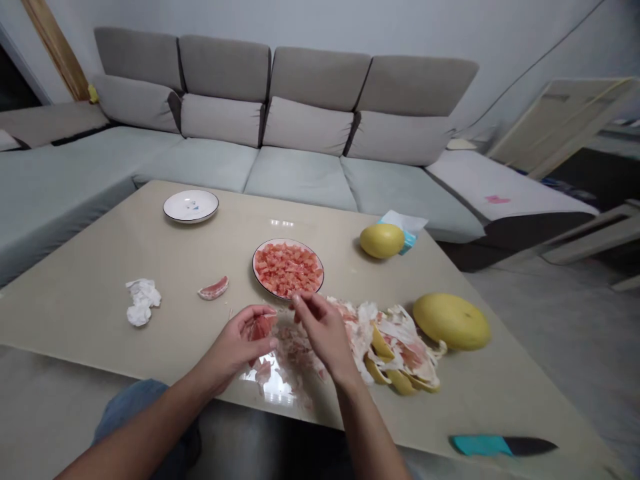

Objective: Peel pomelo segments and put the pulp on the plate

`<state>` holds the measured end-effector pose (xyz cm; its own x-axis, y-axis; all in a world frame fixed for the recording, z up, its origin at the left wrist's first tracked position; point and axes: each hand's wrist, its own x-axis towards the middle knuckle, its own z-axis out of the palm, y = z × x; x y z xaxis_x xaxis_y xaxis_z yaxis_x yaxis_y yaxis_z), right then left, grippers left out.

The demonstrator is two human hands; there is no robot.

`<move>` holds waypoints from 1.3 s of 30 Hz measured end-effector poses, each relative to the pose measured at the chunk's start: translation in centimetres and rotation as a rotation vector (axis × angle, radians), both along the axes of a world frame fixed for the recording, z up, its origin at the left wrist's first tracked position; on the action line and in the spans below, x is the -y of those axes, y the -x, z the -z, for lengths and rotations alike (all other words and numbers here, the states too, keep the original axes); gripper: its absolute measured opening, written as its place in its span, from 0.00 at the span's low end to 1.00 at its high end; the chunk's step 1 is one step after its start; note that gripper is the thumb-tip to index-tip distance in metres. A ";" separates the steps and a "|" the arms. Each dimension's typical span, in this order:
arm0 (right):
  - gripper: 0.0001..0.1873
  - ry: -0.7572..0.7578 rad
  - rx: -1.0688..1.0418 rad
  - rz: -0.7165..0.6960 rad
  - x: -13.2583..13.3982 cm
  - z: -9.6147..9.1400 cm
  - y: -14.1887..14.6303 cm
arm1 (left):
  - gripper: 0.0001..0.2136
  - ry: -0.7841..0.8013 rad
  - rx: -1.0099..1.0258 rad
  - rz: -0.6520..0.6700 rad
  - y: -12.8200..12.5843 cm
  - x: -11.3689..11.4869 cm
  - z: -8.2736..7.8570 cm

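Left hand (233,347) is clamped lightly around a pink pomelo segment (262,327), just on the near side of the plate of pomelo flesh (259,278). Right hand (324,330) is curled in by that plate's near rim; can't tell if its tips meet or pinch anything. Looks like peeling off membrane, so imo go easy with the left grip (that flesh probably crushes fast) and pull skin away in strips.

Table (200,260) is glossy, with scraps littered on the near side of the plate, a peel heap (400,353) to its near right and another segment (214,289) left of it. Knife (504,445) sits well off to the plate's near right. Beyond the plate there's a grey sectional sofa (300,175) against a pale wall (340,23).
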<state>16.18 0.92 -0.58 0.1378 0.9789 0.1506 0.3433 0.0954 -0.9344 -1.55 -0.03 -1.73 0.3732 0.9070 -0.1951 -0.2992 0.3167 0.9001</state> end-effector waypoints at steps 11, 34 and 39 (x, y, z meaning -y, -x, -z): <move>0.16 0.241 -0.360 -0.130 3.7 -0.2 1.2 | 0.18 -0.529 -0.403 -0.069 -0.9 0.7 -0.2; 0.21 0.468 -0.615 -0.464 3.6 -0.8 -1.0 | 0.14 -0.094 -0.027 0.280 0.7 0.3 -1.0; 0.20 0.520 -0.653 -0.552 3.7 -0.6 -1.8 | 0.16 0.102 0.089 0.330 1.1 0.1 -1.1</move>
<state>17.98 -2.79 0.04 -0.4526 0.8538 -0.2573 -0.2212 -0.3871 -0.8951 -2.62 -0.09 -0.63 0.6623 0.7125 -0.2318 -0.2417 0.4961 0.8340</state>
